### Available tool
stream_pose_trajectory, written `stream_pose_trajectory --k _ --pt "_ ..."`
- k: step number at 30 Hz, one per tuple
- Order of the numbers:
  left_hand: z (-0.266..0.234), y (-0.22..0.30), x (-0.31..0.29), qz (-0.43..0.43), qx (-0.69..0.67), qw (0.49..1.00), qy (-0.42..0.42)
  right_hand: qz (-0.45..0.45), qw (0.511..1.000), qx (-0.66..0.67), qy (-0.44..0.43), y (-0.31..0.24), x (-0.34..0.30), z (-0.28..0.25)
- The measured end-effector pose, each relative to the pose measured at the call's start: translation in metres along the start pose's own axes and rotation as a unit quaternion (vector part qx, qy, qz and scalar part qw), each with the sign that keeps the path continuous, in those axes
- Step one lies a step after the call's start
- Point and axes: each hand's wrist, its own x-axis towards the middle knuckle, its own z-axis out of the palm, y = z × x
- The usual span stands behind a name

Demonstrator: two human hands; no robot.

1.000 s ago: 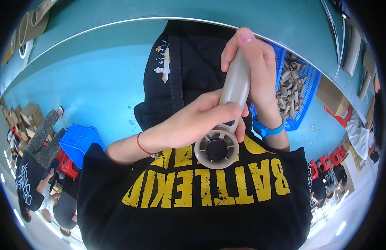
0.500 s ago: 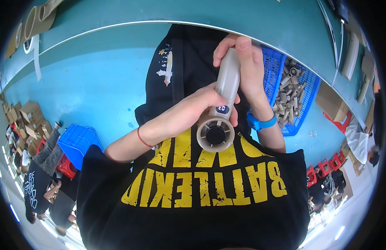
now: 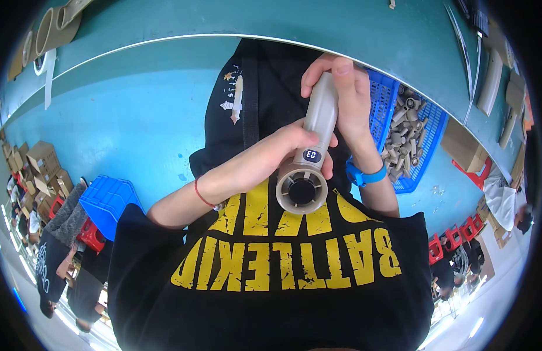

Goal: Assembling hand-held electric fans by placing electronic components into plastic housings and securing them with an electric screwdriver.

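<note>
In front of my chest is a beige handheld fan (image 3: 321, 111), with a long grip and a small lit oval display (image 3: 311, 155). Its round spoked opening (image 3: 301, 192) with a dark hub points toward me. My left hand (image 3: 285, 143) is closed around the neck beside the display, the thumb on top and some fingertips showing on the other side. The upper end of the grip rests in my right hand (image 3: 348, 96), whose fingers bend over the tip and whose thumb lies along its side. The underside of the fan is hidden.
A teal table (image 3: 224, 17) edges close beyond my hands. To the right stands a blue basket (image 3: 439, 131) full of beige parts, with a cardboard box (image 3: 465, 146) beside it. A blue crate (image 3: 110, 202) is at left. Other people and red stools (image 3: 91, 235) are farther off.
The lit characters on the display look different. Both hands keep their hold on the fan, and the view has shifted very slightly.
</note>
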Motion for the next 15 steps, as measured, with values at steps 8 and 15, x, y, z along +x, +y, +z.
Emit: stream_pose_trajectory --k 8,15 --pt "0.0018 -0.0032 0.0033 0.03 0.052 0.998 0.007 -0.003 1.0 -0.009 0.004 -0.0009 -0.0007 -0.0004" --pt "0.0002 -0.0028 0.0012 0.014 -0.001 1.0 0.001 0.001 1.0 -0.003 0.003 -0.0024 0.0001 0.0007"
